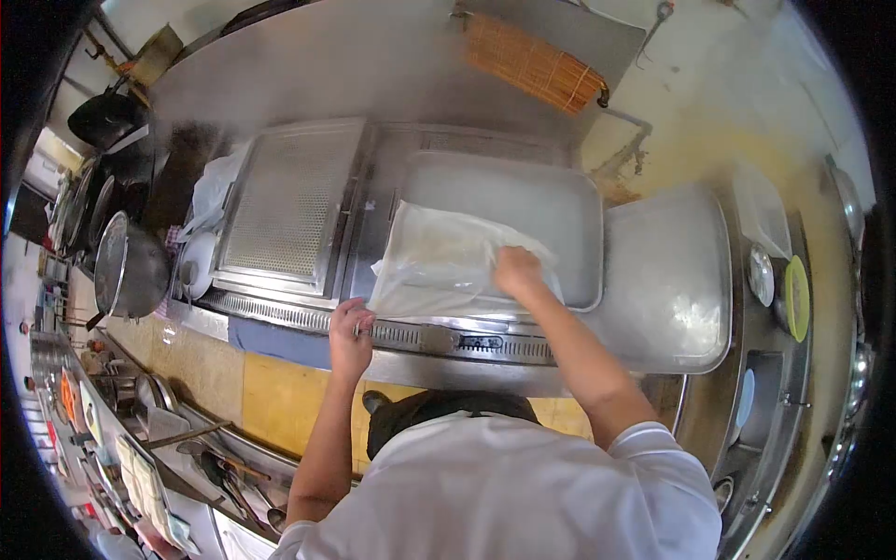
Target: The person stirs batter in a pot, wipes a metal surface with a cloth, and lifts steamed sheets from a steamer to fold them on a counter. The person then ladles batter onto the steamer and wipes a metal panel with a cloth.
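Passage is open over the far side of the metal tray (523, 182); nearer, the white sheet (434, 252), spread between left hand (351, 334) and right hand (516, 271), blocks it. The right forearm (583, 359) bars the front rim; leftward, room lies above the perforated panel (285, 201).

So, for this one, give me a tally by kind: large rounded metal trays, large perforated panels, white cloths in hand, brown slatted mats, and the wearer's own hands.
Large rounded metal trays: 2
Large perforated panel: 1
White cloth: 1
Brown slatted mat: 1
Wearer's hands, left hand and right hand: 2
Total: 7
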`<act>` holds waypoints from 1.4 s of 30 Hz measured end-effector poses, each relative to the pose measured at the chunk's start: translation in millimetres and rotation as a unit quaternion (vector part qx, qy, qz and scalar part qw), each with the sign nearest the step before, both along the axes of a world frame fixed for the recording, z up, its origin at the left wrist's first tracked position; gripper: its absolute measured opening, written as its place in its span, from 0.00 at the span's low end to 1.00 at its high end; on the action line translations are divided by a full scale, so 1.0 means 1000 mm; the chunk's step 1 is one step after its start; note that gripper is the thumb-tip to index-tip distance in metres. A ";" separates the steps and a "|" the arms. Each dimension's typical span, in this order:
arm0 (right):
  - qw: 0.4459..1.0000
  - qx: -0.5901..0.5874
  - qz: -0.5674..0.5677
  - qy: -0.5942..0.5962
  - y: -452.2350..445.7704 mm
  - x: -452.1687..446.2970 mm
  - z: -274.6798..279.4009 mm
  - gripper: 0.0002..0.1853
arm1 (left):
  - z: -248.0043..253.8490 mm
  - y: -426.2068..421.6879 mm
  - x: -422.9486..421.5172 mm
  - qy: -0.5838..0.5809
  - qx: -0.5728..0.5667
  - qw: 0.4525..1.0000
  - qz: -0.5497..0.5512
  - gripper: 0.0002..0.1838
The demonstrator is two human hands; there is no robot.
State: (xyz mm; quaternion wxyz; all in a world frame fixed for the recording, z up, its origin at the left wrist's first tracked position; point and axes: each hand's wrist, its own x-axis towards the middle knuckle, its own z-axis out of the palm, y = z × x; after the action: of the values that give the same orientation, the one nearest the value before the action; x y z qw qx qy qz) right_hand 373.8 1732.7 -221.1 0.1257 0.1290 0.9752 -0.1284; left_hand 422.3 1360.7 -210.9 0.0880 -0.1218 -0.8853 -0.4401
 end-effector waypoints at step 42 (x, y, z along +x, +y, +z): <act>0.866 -0.333 -0.153 0.341 0.092 0.071 0.044 0.12 | 0.129 0.087 -0.142 -0.002 0.227 0.973 -0.030 0.13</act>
State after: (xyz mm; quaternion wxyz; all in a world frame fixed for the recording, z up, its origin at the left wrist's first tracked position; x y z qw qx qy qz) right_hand 444.9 1824.4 -177.4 -0.2006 0.1750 0.8244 -0.4995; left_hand 279.9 1447.5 -81.5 0.0984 -0.1243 -0.7585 -0.6322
